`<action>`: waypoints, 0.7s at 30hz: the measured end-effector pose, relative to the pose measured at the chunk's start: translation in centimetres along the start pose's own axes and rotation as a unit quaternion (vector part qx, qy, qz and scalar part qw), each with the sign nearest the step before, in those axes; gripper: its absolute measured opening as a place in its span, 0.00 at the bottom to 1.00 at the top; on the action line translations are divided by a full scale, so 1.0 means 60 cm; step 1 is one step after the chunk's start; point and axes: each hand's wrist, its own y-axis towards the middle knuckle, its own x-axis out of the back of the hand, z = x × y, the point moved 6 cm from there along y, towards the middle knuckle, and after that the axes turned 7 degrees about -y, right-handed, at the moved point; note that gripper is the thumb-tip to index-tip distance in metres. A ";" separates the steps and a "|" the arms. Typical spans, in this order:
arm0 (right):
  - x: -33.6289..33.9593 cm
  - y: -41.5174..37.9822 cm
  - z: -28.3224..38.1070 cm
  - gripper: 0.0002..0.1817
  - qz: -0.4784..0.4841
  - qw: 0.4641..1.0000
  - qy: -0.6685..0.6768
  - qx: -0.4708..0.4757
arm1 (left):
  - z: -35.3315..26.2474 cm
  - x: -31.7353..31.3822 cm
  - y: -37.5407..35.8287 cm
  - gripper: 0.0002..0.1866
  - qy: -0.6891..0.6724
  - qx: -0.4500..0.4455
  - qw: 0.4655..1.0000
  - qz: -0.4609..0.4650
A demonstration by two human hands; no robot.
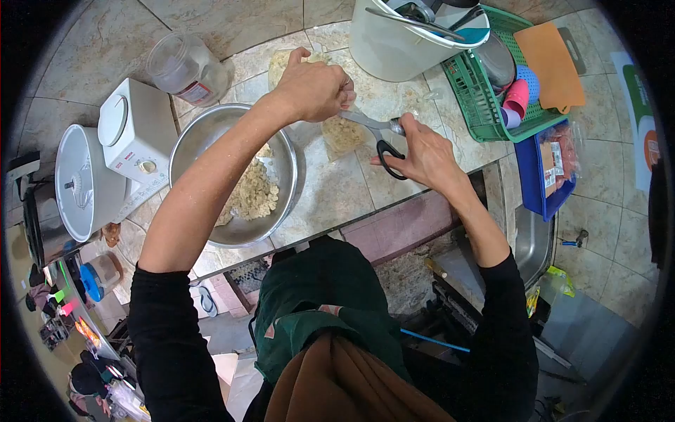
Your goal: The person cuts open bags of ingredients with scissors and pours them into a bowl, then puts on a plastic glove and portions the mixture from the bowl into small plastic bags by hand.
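Observation:
My right hand (425, 151) grips scissors (374, 122) with black handles, their metal blades pointing left toward my left hand. My left hand (316, 88) is over the counter just beyond the bowl, its fingers curled; what they hold is hidden. Below the blades lies a clear plastic bag (343, 138) of pale crumbly food. A similar pale bag (279, 65) shows partly behind my left hand. Under my left forearm stands a steel bowl (290, 190), with crumbly dough (254, 191) inside, partly covered by the arm.
A white bucket (387, 53) of utensils stands at the back. Right of it are a green basket (464, 105) with cups and a blue tray (532, 179) with a package. At left stand a clear jar (204, 77) and a white appliance (137, 133). A sink (532, 243) is at right.

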 end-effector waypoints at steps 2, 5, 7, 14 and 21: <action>0.006 0.010 0.008 0.34 0.007 1.000 -0.029 -0.009 | -0.004 0.000 -0.001 0.11 0.036 0.002 0.999 0.013; 0.004 0.017 0.016 0.32 0.080 0.996 -0.021 -0.036 | 0.013 0.003 -0.006 0.12 0.037 -0.004 0.999 -0.022; 0.001 0.005 0.004 0.31 0.074 0.996 -0.011 -0.044 | 0.020 0.007 -0.005 0.12 0.024 0.002 0.999 -0.027; 0.040 -0.082 -0.090 0.30 0.077 0.984 0.043 -0.155 | 0.022 0.018 -0.014 0.13 0.012 0.004 0.998 -0.064; -0.109 -0.093 -0.165 0.26 -0.002 0.970 0.024 -0.241 | 0.045 -0.052 0.001 0.17 -0.426 0.033 0.904 0.008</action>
